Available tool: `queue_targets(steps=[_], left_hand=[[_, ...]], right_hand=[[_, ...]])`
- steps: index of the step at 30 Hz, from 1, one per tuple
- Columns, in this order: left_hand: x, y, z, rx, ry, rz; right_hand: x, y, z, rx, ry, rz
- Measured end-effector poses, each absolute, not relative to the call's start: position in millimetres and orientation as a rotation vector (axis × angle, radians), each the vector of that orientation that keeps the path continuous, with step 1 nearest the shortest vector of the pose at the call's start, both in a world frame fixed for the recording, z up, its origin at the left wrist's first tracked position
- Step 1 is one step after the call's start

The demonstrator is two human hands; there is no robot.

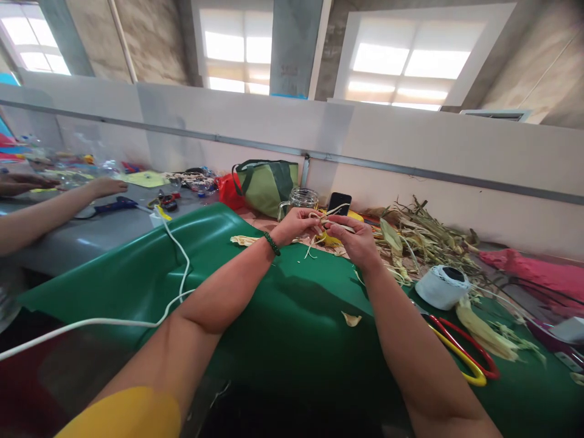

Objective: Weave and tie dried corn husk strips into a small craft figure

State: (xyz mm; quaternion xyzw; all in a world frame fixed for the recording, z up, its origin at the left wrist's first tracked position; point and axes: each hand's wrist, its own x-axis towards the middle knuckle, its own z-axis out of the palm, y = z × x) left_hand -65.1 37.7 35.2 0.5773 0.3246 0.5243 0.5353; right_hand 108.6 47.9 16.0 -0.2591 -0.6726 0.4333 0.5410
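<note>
Pinching pale strips (337,208) in left hand (297,224) and right hand (358,239), above green sheet (292,328), far side! Could split if tugged hard.

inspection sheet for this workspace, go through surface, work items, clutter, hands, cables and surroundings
Surface: green sheet, buckled at its left; grey tabletop beyond it.
Work items: pale strips between the fingers; white spool and scissors with red and yellow handles to the right.
Clutter: dried husk pile, husk scrap, glass jar, dark phone, green bag.
Hands: left hand and right hand close together, both pinching the strips.
Cables: white cable leaves the picture at left; its connection cannot be told.
Surroundings: another person's arm at left; windows above the wall.
</note>
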Motion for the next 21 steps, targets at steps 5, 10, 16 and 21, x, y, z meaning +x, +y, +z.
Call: queue_targets(steps=[5,10,16,21], left_hand=[[-62,40,31,1.493,0.785,1.276],[-59,41,29,1.619,0.834,1.271],[-60,39,31,1.484,0.79,1.242],[-64,40,32,1.366,0.745,1.214]], right_hand=[[105,51,12,-0.552,-1.496,1.096],[102,51,12,-0.659,-1.683,0.765],[106,52,13,-0.596,-1.835,0.458],[113,51,18,-0.577,-1.949,0.322]])
